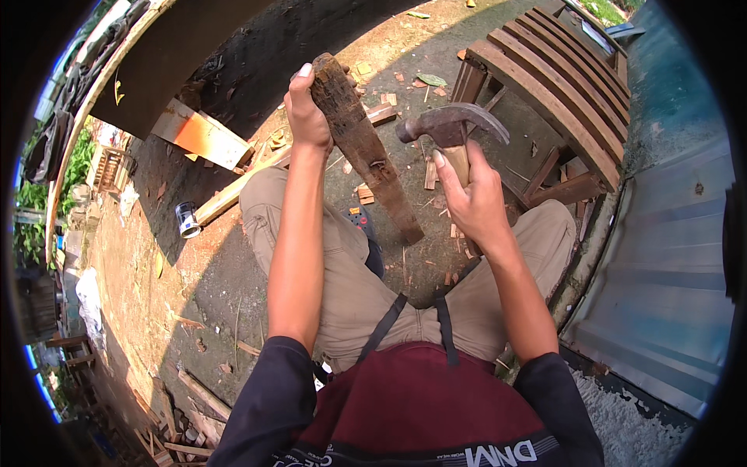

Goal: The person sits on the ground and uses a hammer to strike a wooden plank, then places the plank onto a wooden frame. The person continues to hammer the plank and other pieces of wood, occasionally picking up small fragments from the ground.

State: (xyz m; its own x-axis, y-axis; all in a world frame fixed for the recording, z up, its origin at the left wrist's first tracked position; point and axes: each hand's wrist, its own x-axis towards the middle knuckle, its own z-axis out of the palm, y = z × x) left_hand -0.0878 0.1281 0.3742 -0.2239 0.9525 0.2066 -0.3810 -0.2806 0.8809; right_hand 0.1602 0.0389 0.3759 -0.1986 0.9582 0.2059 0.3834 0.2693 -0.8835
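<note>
My left hand (309,113) is closed round the upper end of a weathered, dark brown wooden plank (364,148). The plank slants down to the right in front of my knees, with a rough spot or knot partway along its face. Just right of the plank, my right hand (476,201) grips a claw hammer (453,124) by its wooden handle, close under the head. The dark metal head is held up, its striking face toward the plank and its curved claw to the right. A gap shows between hammer and plank. The fingers behind the plank are mostly hidden.
A slatted wooden bench or pallet (556,93) stands at the far right beside a blue-grey metal sheet (654,288). Wood chips (364,193) litter the concrete. To the left are a can (187,221), a long wooden beam (220,204) and an orange-marked board (198,136); scrap wood (204,393) lies lower left.
</note>
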